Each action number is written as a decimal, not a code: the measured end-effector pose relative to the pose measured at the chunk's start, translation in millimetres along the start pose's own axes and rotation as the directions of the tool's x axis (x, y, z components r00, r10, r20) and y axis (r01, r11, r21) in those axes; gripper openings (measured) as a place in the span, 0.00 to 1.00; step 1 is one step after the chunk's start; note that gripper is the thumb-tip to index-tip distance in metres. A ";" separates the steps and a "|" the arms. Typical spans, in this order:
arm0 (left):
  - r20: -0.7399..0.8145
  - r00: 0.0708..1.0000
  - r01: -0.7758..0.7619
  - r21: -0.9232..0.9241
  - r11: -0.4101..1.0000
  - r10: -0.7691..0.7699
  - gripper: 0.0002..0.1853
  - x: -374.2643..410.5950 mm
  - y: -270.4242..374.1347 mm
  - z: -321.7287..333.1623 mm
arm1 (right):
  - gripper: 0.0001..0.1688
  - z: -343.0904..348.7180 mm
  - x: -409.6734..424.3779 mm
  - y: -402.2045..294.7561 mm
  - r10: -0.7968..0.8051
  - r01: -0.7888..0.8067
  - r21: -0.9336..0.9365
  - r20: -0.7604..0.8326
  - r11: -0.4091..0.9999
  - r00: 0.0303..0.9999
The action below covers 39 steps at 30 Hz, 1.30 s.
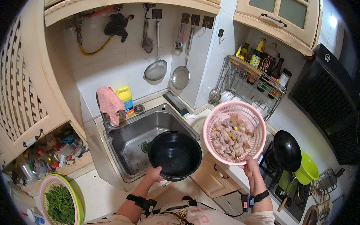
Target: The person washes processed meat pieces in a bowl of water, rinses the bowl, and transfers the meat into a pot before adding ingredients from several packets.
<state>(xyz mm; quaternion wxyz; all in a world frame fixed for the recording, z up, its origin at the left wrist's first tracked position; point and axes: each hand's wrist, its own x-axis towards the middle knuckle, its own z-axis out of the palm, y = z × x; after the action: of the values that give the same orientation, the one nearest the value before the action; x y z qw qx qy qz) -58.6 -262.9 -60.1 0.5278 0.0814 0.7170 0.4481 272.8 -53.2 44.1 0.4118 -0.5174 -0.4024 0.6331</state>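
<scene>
My left hand (155, 174) grips the near rim of a black basin (175, 154), which hangs over the near right part of the stainless steel sink (127, 143). Its dark inside looks wet and holds no solid pieces. On the right, my right hand (248, 166) holds a pink plastic colander (209, 126) by its lower rim. Pale chunks of meat (228, 143) lie in the colander, with a few yellowish pieces among them. The colander is held up between the sink and the stove, apart from the basin.
A pink cloth (109, 102) drapes over the faucet beside a yellow jug (125, 99). A black wok (286, 151) and a green basin (308, 169) stand at the gas stove (299, 208). Leafy greens (61, 205) fill a basket at lower left. Bottles crowd a wire rack (250, 82).
</scene>
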 end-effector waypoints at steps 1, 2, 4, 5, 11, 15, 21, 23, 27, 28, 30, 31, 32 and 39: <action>-0.017 1.000 -0.012 -0.003 1.000 0.012 0.30 -2.0 2.2 1.1 | 0.13 16.7 -7.4 -8.7 -0.051 0.052 -0.053 0.015 0.997 0.999; 0.006 0.998 -0.065 0.014 0.998 0.065 0.32 4.7 -2.7 -0.2 | 0.15 31.6 -10.8 -13.1 -0.082 0.087 -0.080 0.063 0.993 0.995; 0.014 0.999 -0.050 -0.010 0.999 0.050 0.32 17.5 -10.4 -2.3 | 0.23 58.2 -16.2 -20.4 -0.127 0.152 -0.141 0.170 0.978 0.977; 0.012 0.999 -0.042 -0.021 0.999 0.042 0.33 20.2 -11.6 -4.0 | 0.23 72.8 -24.5 -25.8 -0.124 0.159 -0.193 0.178 0.968 0.976; 0.033 0.994 -0.108 0.028 0.994 0.107 0.30 0.6 -0.2 -3.1 | 0.23 128.5 -29.1 -27.6 -0.283 0.438 -0.555 0.345 0.707 0.895; 0.046 0.988 -0.147 0.043 0.988 0.145 0.30 -5.2 3.5 -1.8 | 0.27 154.7 -22.6 -21.0 -0.475 0.687 -0.664 0.521 0.296 0.709; -0.005 0.981 -0.191 0.065 0.979 0.192 0.31 -9.2 3.0 -0.6 | 0.28 157.9 -26.1 -24.2 -0.548 0.705 -0.670 0.510 0.232 0.664; 0.032 0.981 -0.192 0.089 0.977 0.190 0.32 -5.9 4.6 -0.7 | 0.28 160.8 -23.5 -27.7 -0.561 0.717 -0.676 0.533 0.168 0.634; 0.011 0.989 -0.145 0.051 0.988 0.145 0.33 10.0 -5.2 -2.0 | 0.32 165.9 -34.2 -36.8 -0.566 0.748 -0.656 0.580 0.101 0.585; 0.011 0.987 -0.160 0.070 0.985 0.159 0.35 3.2 -1.6 -1.3 | 0.33 166.4 -37.4 -38.0 -0.564 0.750 -0.656 0.587 0.089 0.581; -0.005 0.987 -0.161 0.051 0.986 0.161 0.35 7.2 -3.3 -0.4 | 0.35 165.8 -38.0 -37.0 -0.570 0.755 -0.653 0.596 0.066 0.565; -0.012 0.987 -0.162 0.042 0.986 0.162 0.35 7.6 -3.5 0.1 | 0.36 164.3 -36.2 -34.1 -0.578 0.759 -0.649 0.599 0.055 0.554; -0.027 0.992 -0.126 0.033 0.992 0.127 0.33 6.9 -2.1 0.7 | 0.37 162.9 -35.5 -31.7 -0.586 0.762 -0.646 0.601 0.045 0.543; -0.059 0.983 -0.171 0.024 0.985 0.172 0.28 -8.4 5.0 3.6 | 0.38 158.0 -44.0 -24.1 -0.679 0.858 -0.512 0.647 -0.049 0.348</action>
<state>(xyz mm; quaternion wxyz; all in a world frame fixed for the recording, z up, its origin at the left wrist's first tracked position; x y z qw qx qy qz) -53.8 -263.0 -50.8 0.4641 0.1341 0.7273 0.4874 125.0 -99.5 103.2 0.3619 -0.2523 -0.8949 0.0680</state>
